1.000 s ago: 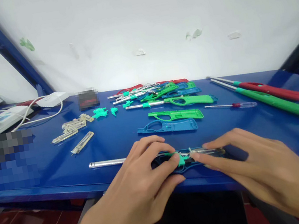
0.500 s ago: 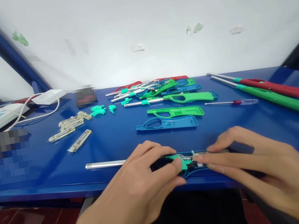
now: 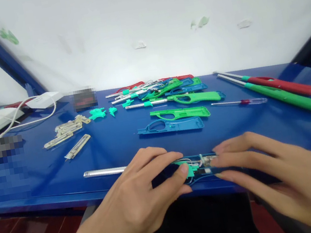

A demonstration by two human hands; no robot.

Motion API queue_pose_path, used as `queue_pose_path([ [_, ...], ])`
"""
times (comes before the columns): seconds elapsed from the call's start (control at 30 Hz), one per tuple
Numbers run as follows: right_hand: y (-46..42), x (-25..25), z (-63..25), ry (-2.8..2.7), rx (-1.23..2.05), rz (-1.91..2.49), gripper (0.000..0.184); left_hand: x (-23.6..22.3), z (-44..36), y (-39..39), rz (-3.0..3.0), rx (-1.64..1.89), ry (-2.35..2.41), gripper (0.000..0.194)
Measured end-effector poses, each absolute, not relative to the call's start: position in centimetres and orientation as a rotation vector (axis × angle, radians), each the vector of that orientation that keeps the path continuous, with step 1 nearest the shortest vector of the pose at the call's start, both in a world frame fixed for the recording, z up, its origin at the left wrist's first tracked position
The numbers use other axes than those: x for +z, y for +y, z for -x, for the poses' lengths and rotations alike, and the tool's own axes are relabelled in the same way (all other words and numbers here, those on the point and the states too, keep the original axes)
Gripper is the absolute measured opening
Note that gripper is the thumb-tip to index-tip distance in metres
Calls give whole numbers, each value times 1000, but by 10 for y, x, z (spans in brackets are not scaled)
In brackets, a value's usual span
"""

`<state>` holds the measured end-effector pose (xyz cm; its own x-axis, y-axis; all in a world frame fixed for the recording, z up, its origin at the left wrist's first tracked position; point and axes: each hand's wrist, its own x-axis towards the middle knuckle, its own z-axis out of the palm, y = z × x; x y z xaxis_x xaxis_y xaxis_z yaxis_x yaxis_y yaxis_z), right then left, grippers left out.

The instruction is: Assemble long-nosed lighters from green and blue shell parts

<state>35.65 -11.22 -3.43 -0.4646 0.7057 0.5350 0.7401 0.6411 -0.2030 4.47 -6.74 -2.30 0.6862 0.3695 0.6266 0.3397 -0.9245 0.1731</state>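
Observation:
A half-open blue gas lighter [image 3: 204, 178] lies along the table's front edge, its metal tube [image 3: 103, 172] pointing left. My left hand [image 3: 139, 195] is closed over the middle of it, thumb on the teal trigger [image 3: 193, 169], with white wires beside it. My right hand [image 3: 284, 170] has its fingertips on the clear fuel tank [image 3: 207, 160] with a metal valve, in the handle end of the shell. The right fingers hide most of the tank.
Behind lie a blue half shell [image 3: 172, 126], a green half shell [image 3: 180, 113] and a pile of lighter parts [image 3: 162, 87]. A screwdriver [image 3: 239, 102] and two lighters [image 3: 289, 96] lie right. Loose fuel tanks [image 3: 77, 146] and teal triggers [image 3: 97, 113] lie left.
My right fingers have shifted about on the fuel tank and spread somewhat, showing more of its valve end. My left hand keeps its hold. The view has moved slightly.

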Motion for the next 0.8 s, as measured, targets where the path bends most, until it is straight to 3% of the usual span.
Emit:
queue_pose_path([
  [0.37,-118,-47,-368,-2329,-150,1132,53,-26,-44,-66,-2872,1062,593,16],
  [0.8,-115,-35,-360,-2327,-97,1099,60,-21,-47,-64,-2776,1048,545,15],
])
